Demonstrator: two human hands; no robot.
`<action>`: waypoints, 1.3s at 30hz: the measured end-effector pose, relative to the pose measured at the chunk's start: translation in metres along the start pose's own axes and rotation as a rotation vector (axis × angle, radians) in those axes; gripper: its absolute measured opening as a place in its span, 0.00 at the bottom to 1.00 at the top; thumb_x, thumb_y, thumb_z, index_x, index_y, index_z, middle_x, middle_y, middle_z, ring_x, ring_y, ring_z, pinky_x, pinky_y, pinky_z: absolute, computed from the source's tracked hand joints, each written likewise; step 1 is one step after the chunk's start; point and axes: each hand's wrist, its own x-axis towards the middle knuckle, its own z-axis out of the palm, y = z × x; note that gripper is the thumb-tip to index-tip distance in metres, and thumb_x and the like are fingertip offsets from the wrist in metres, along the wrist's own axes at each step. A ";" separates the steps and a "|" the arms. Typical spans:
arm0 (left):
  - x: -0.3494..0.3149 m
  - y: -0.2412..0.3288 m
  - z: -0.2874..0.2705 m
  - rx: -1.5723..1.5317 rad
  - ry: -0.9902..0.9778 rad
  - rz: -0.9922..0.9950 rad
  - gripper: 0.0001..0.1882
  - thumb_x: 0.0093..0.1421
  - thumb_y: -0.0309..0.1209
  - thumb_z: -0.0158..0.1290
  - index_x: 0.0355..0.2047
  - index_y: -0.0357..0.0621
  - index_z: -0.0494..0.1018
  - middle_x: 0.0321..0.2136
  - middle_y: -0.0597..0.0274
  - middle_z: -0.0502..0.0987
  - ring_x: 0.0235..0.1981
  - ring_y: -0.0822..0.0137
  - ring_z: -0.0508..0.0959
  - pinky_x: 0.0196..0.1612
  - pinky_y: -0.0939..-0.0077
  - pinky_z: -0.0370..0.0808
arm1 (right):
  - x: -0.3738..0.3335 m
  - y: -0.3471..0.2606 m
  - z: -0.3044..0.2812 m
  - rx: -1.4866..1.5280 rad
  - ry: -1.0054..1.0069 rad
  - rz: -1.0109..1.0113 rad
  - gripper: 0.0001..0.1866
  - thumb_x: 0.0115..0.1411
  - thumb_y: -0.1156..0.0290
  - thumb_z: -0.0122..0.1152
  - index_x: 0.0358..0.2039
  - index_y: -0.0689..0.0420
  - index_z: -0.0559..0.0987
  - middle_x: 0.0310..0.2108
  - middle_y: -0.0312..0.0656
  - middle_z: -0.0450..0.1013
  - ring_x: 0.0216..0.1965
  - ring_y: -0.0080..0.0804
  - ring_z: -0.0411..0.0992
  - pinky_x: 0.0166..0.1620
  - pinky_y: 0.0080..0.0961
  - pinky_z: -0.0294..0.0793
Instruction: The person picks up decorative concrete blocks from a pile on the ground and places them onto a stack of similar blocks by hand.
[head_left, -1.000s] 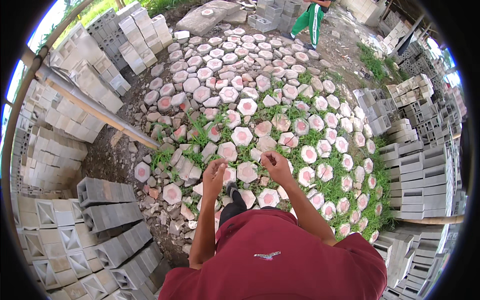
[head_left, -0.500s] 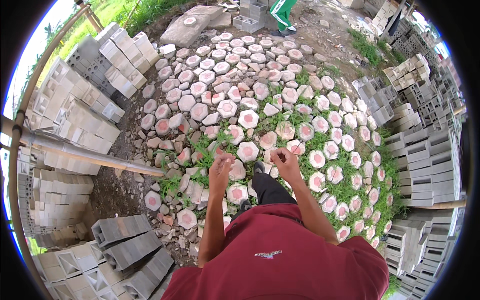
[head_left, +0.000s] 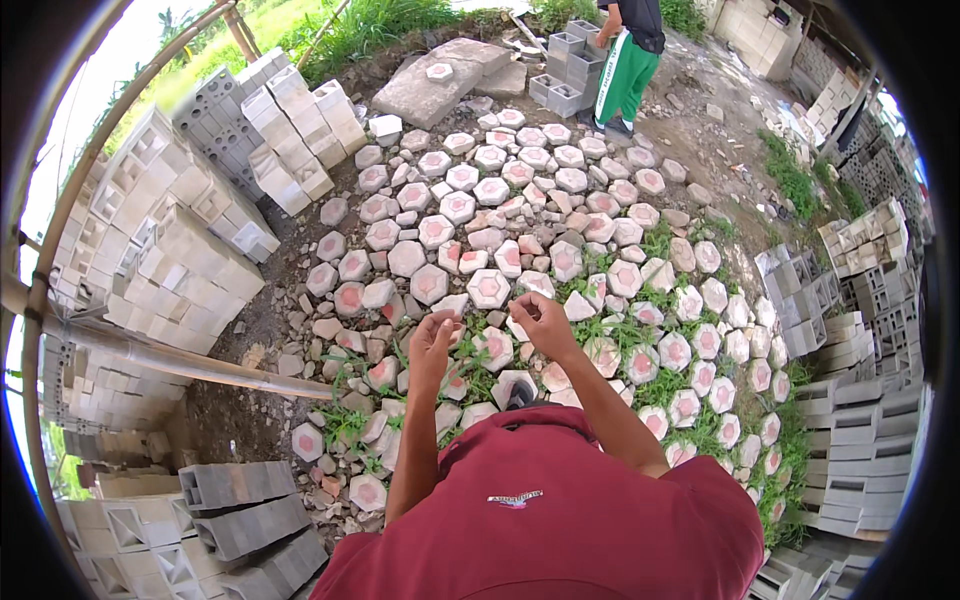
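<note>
Both hands are held up in front of my red shirt, apart from each other, above a ground strewn with hexagonal pavers. My left hand has its fingers curled in toward the thumb. Likewise my right hand is closed in a pinch, a little farther out. Anything between the fingers of either hand is too small or hidden to name. The pavers are whitish with pinkish centres, and neither hand seems to touch one. Below my hands, a dark shoe shows partly at the shirt's edge.
Pale concrete blocks are stacked at left, grey hollow blocks at right. A bamboo pole juts in from the left. Broken stones and grass lie among the pavers. Ahead, a person in green trousers stands by grey blocks and a slab.
The view has tilted up and moved forward, so the far person and blocks show more fully. Both hands stay raised and closed, and the legs are now mostly hidden by my shirt.
</note>
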 end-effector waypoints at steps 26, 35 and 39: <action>0.375 0.056 0.006 0.033 -0.087 0.002 0.13 0.67 0.31 0.46 0.49 0.38 0.71 0.43 0.60 0.78 0.45 0.70 0.77 0.46 0.75 0.73 | 0.356 -0.017 -0.006 0.051 0.073 0.077 0.13 0.60 0.64 0.63 0.32 0.62 0.75 0.27 0.37 0.75 0.29 0.20 0.72 0.35 0.21 0.72; 0.483 0.087 -0.023 0.102 -0.009 -0.044 0.12 0.67 0.30 0.46 0.47 0.41 0.73 0.43 0.63 0.78 0.45 0.71 0.77 0.46 0.75 0.73 | 0.469 -0.047 0.012 0.105 0.113 0.074 0.11 0.61 0.65 0.62 0.32 0.60 0.74 0.26 0.34 0.73 0.28 0.16 0.70 0.33 0.15 0.70; 0.530 0.089 -0.010 0.057 0.019 -0.064 0.12 0.67 0.30 0.46 0.47 0.39 0.72 0.43 0.61 0.78 0.44 0.70 0.77 0.45 0.76 0.74 | 0.522 -0.032 0.010 0.089 0.093 0.084 0.10 0.62 0.67 0.61 0.32 0.61 0.74 0.27 0.34 0.74 0.30 0.16 0.71 0.35 0.16 0.71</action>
